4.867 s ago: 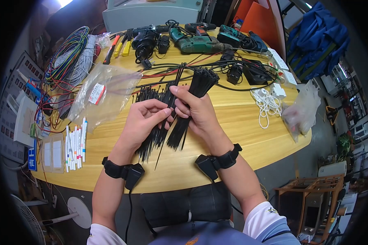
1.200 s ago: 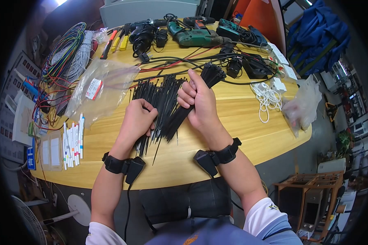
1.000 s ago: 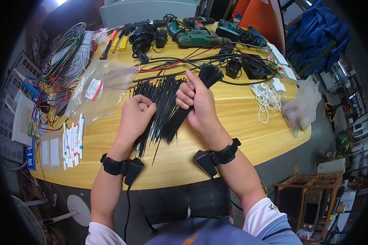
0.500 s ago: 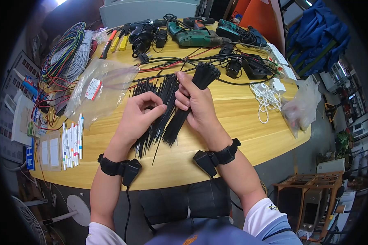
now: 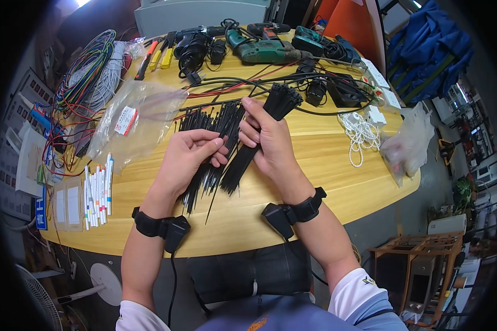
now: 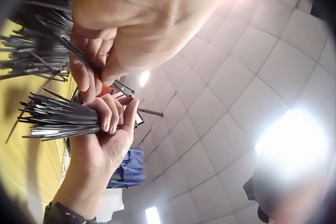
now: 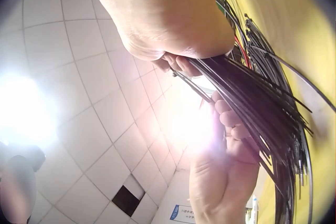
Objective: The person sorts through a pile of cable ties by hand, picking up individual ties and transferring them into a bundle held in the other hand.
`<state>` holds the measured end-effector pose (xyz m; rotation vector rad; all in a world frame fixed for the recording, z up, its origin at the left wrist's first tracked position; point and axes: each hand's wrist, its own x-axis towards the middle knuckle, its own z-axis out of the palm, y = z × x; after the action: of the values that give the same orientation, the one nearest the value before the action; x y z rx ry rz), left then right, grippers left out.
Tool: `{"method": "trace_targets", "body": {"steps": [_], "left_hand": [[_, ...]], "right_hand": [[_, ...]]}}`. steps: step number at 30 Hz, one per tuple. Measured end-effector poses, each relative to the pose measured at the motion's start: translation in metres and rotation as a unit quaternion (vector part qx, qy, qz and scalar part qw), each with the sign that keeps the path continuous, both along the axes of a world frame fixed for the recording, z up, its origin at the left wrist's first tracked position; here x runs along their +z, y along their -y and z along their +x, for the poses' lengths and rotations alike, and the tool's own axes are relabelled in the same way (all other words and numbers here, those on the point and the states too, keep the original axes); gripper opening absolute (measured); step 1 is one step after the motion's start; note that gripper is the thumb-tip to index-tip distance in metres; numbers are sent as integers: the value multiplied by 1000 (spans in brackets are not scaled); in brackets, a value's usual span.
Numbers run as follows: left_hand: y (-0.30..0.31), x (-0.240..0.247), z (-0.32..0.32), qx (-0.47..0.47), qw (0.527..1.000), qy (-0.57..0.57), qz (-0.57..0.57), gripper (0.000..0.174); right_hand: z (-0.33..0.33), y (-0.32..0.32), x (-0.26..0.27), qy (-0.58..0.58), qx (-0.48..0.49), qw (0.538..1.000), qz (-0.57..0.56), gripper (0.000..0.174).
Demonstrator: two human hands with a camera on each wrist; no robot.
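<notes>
The bundle of black ties (image 5: 236, 172) stood slantwise in the right hand (image 5: 273, 144), its long axis running from heads at the far right to tails at the near left, with the tails just beside the pile (image 5: 196, 118). The right fingers were wrapped round its middle, the thumb reaching up and away from the person.

The pile lay on the counter (image 5: 337, 193) to the left of the bundle, heads at the far end; the left hand (image 5: 179, 157) was the nearer one, right over it. The left fingers were curled and closed up against the thumb, pinching a tie (image 6: 79, 54); whether it was one or several was impossible to tell.

Beyond lay the cables (image 5: 254, 81), with the clear bag (image 5: 154, 102) to the left of the pile.

The left hand covered part of the pile, and the right fingers and palm hid the bundle's middle. Black on black, the pinched tie's ends were hard to follow, and in the right wrist view glare washed out the area near the left fingertips.
</notes>
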<state>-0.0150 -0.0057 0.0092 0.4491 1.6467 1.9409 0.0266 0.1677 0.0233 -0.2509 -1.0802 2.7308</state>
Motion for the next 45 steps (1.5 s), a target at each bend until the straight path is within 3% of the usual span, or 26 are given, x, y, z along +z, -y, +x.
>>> {"method": "trace_targets", "body": {"steps": [7, 16, 24, 45], "left_hand": [[1, 2, -1, 14, 998, 39, 38, 20], [4, -3, -6, 18, 992, 86, 95, 21], [3, 4, -1, 19, 990, 84, 108, 16], [4, 4, -2, 3, 992, 70, 102, 16]], "right_hand": [[-1, -1, -1, 4, -33, 999, 10, 13], [-1, -2, -1, -9, -5, 999, 39, 14], [2, 8, -1, 31, 67, 989, 127, 14], [4, 8, 2, 31, 87, 986, 140, 19]]}}
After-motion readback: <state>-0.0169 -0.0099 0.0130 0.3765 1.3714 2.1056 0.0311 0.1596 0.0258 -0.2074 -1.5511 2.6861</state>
